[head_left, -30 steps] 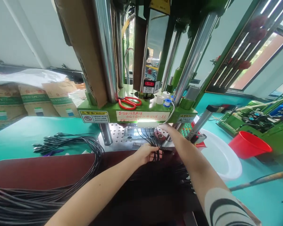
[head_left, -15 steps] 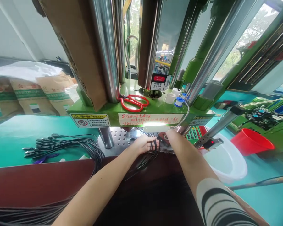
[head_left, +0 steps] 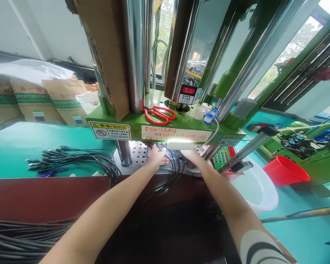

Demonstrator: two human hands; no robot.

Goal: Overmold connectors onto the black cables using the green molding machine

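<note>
My left hand [head_left: 156, 158] is at the left side of the metal mould plate [head_left: 169, 168] under the green press, its fingers curled; whatever lies inside them is hidden. Beside those fingers, several black cables [head_left: 177, 167] run out of the mould and droop over the front edge. On the mould's right side, my right hand [head_left: 191, 154] reaches in beneath the lit white lamp [head_left: 181, 145], which covers its fingers.
Red-handled scissors [head_left: 161, 116] and a blue-and-white spool [head_left: 208, 118] rest on the press's green block [head_left: 137, 128]. To the left lies a bundle of black cables [head_left: 79, 161]. A white tub [head_left: 272, 198] and a red bucket [head_left: 287, 168] stand right, past a keypad [head_left: 223, 157].
My left hand has let go of the cables and moved left to the mould's side. The cables now hang from the mould. My right hand shows more below the lamp.
</note>
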